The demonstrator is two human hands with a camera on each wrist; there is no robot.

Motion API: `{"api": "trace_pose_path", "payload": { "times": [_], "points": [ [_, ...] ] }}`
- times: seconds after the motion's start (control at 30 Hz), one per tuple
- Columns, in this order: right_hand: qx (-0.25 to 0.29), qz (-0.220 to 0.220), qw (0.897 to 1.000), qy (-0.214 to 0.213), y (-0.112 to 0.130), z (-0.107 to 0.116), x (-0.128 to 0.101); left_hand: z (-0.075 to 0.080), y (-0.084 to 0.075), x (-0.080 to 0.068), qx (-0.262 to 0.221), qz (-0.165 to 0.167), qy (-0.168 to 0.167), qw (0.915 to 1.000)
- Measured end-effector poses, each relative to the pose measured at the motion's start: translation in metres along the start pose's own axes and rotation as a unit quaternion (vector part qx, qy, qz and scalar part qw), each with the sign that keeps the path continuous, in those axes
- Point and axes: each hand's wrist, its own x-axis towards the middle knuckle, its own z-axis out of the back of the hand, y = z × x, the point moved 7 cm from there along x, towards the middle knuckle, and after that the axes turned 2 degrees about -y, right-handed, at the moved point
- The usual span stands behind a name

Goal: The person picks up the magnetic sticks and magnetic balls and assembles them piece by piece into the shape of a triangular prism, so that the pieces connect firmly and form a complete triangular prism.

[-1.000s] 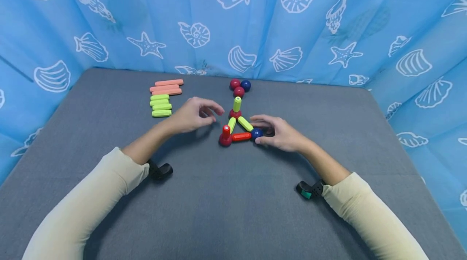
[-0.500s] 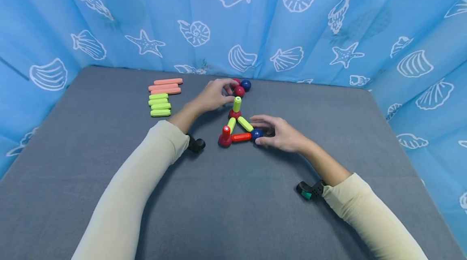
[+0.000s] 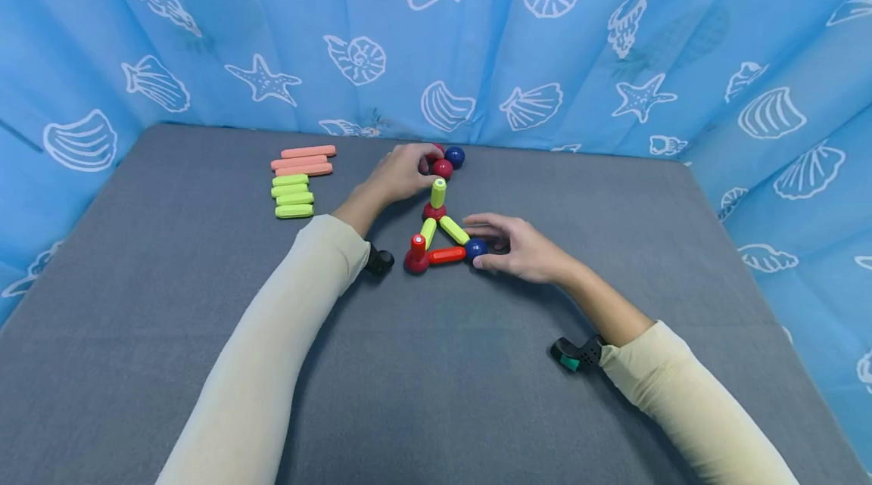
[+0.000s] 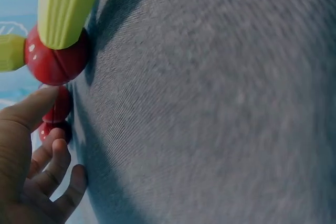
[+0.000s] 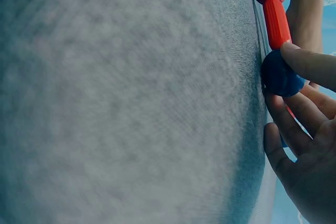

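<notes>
we saw the left hand (image 3: 398, 173) at the far edge of the counter (image 3: 170, 303), fingers curled round a red ball (image 3: 443, 167) in the loose cluster, beside a blue ball (image 3: 455, 156). the right hand (image 3: 521, 247) pinched the blue corner ball (image 3: 476, 247) of the flat triangle of sticks (image 3: 443, 239), thumb and fingers on it. a green stick (image 3: 439, 192) stood upright on the far red corner, just beside the left hand. we judged the risk there: a knuckle brushing that post could tip it, and the magnets could snatch the loose ball. spare sticks (image 3: 296, 178) lay well to the left.
</notes>
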Motion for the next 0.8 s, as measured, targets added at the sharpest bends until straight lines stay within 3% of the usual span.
{"api": "trace_pose_path", "payload": {
  "times": [0.3,0.47,0.6,0.7,0.8],
  "points": [
    [0.002,0.002,1.0,0.003,0.001,0.0,0.0,0.006,0.004,-0.008,0.001,-0.034,-0.016,0.9993],
    [-0.005,0.0,1.0,-0.002,0.002,0.002,-0.001,0.024,0.003,-0.027,-0.059,-0.046,-0.043,0.9963],
    [-0.004,-0.004,1.0,-0.003,0.001,0.002,-0.002,0.042,-0.007,-0.043,-0.117,-0.063,-0.065,0.9891],
    [-0.002,-0.005,1.0,-0.002,0.0,0.001,-0.001,0.053,-0.019,-0.055,-0.127,-0.086,-0.081,0.9848],
    [0.001,-0.004,1.0,-0.003,0.0,-0.001,-0.001,0.055,-0.03,-0.063,-0.122,-0.12,-0.069,0.9828]
  ]
}}
